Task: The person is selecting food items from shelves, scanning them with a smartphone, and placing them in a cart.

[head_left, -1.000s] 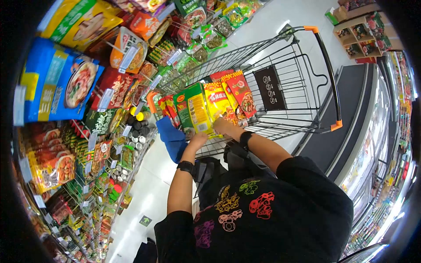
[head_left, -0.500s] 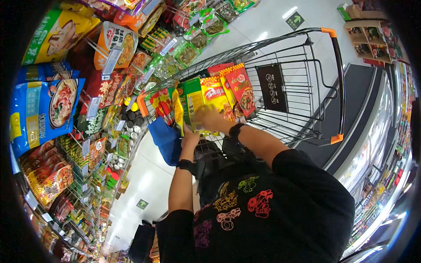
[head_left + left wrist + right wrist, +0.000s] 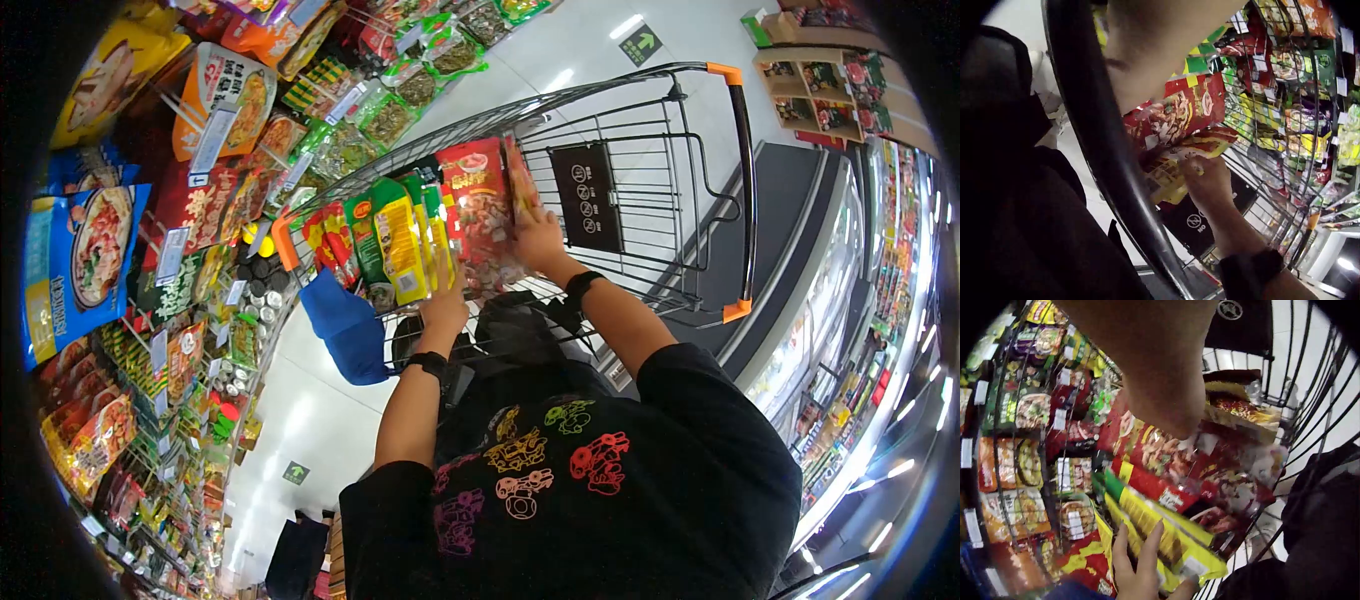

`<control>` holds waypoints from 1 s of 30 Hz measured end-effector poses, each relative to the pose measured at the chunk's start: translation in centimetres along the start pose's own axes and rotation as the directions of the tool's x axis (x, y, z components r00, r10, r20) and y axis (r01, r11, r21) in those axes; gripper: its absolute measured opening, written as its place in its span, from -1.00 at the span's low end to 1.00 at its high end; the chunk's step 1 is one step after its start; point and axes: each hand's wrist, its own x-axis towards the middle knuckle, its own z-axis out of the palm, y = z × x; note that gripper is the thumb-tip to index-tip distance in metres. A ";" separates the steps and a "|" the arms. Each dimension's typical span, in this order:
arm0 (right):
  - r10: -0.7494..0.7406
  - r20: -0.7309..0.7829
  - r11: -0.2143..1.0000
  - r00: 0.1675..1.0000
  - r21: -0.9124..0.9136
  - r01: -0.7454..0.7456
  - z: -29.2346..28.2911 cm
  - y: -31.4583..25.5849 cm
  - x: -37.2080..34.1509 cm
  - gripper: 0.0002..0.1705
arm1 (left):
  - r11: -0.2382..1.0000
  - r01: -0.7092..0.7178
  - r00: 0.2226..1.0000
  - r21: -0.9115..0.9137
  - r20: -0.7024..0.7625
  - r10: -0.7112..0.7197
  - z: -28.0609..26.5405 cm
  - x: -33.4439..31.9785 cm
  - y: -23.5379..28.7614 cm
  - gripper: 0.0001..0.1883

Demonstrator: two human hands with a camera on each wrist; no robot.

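Note:
Several food packets stand in a wire shopping cart (image 3: 690,150). My left hand (image 3: 442,303) lies against a group of yellow and green packets (image 3: 398,245), its fingers stretched along them; the right wrist view shows these fingers (image 3: 1124,550) spread over the packets. Beside them is a large red packet (image 3: 475,195) with a food picture. On its right, my right hand (image 3: 540,240) holds a thin red and yellow packet (image 3: 517,175), seen nearly edge-on. In the left wrist view, the right hand (image 3: 1210,187) pinches this packet by its edge.
A blue cloth-like item (image 3: 345,325) hangs at the cart's left corner, near red and yellow packets (image 3: 335,245). A black sign panel (image 3: 585,195) is fixed inside the cart. Shelves of hanging packets (image 3: 85,265) line the left; a chiller case (image 3: 800,300) stands on the right.
The right hand has moved rightward from the yellow and green packets to the thin packet. The yellow packets have shifted left under the left hand, and the large red packet now shows between the hands.

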 end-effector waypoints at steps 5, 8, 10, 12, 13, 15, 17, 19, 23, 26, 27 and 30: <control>0.305 0.465 0.943 0.831 -0.028 -0.330 -1.5 3.7 -2.0 -0.61 | 0.986 0.011 0.998 0.164 -0.063 -0.001 3.1 2.2 -1.2 -0.36; 0.360 0.584 0.863 0.727 0.088 -0.498 -0.2 3.5 -1.4 -0.51 | 0.991 0.047 0.999 0.127 -0.014 -0.046 3.8 2.3 -1.6 -0.36; 0.398 0.602 0.779 0.693 0.177 -0.601 0.5 2.5 -0.5 -0.51 | 0.983 0.122 0.991 0.135 0.047 -0.129 3.0 2.3 -0.7 -0.31; 0.379 0.638 0.721 0.670 0.251 -0.646 1.1 1.1 0.6 -0.36 | 0.972 0.189 0.978 0.142 0.061 -0.200 1.7 1.8 0.2 -0.28; 0.312 0.677 0.716 0.667 0.294 -0.634 2.2 0.7 1.3 -0.26 | 0.969 0.227 0.970 0.093 0.072 -0.234 0.4 1.3 1.0 -0.32; 0.178 0.765 0.595 0.619 0.417 -0.687 13.6 0.3 2.8 0.12 | 0.966 0.229 0.972 0.120 0.034 -0.234 0.1 0.9 0.8 -0.28; 0.289 0.671 0.316 0.683 0.606 -0.730 12.1 -2.3 2.9 0.21 | 0.964 0.228 0.973 0.136 -0.018 -0.228 -0.4 0.5 0.9 -0.23; 0.333 0.574 0.100 0.748 0.767 -0.634 10.6 -3.8 3.4 0.28 | 0.967 0.210 0.978 0.145 -0.048 -0.205 -0.3 0.2 0.2 -0.22; 0.597 0.662 0.153 0.453 0.461 -0.874 7.2 -4.7 4.1 0.12 | 0.981 0.157 0.986 0.115 -0.082 -0.148 -0.2 0.2 -1.1 -0.23; 0.555 0.690 -0.059 0.465 0.590 -0.805 7.0 -2.0 3.4 -0.13 | 0.991 0.135 0.988 -0.001 -0.082 -0.134 -0.4 0.5 -1.3 -0.27; 0.424 0.752 -0.042 0.505 0.573 -0.818 7.0 -1.4 3.2 -0.36 | 0.990 0.131 0.988 -0.048 -0.080 -0.135 -0.6 0.6 -1.2 -0.28; 0.348 0.739 -0.089 0.577 0.639 -0.764 9.3 -1.1 2.9 -0.65 | 0.987 0.079 0.990 -0.137 -0.103 -0.093 -0.2 1.0 -1.3 -0.31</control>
